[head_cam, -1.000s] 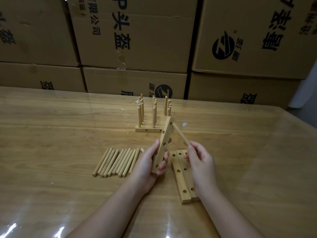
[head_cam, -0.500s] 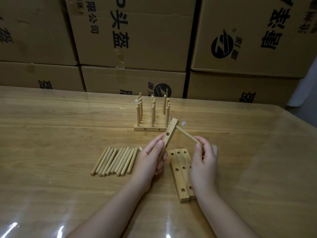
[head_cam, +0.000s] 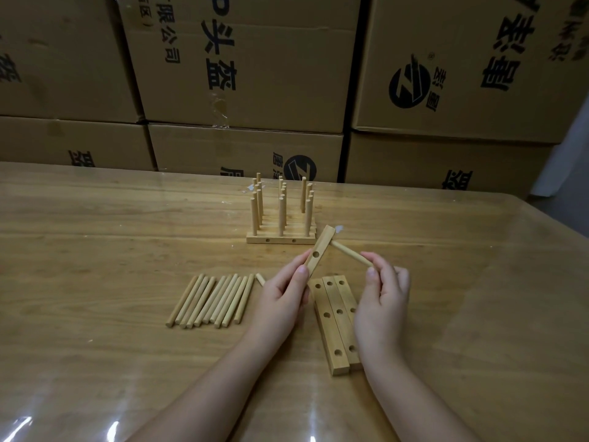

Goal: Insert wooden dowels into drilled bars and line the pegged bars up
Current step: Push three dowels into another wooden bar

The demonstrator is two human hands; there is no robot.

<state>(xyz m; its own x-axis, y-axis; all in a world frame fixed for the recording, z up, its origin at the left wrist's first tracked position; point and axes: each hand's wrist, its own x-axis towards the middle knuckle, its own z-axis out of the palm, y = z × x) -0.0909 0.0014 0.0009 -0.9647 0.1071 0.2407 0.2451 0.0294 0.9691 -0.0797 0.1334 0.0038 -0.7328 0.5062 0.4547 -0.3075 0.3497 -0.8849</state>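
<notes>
The left hand (head_cam: 280, 298) holds a wooden bar with holes (head_cam: 320, 250) up off the table (head_cam: 95, 250), with its thumb and fingers curled round the low end. The bar leans up and to the right. The right hand (head_cam: 382, 295) pinches one dowel (head_cam: 350, 255) by its near end. The far end of the dowel meets the bar close to its top; how deep it goes in is hard to see. Three more bars (head_cam: 334, 317) lie side by side under the hands. A row of loose dowels (head_cam: 213, 299) lies to the left. Pegged bars (head_cam: 280, 239) stand lined up behind, in front of big cardboard boxes (head_cam: 255, 59)
</notes>
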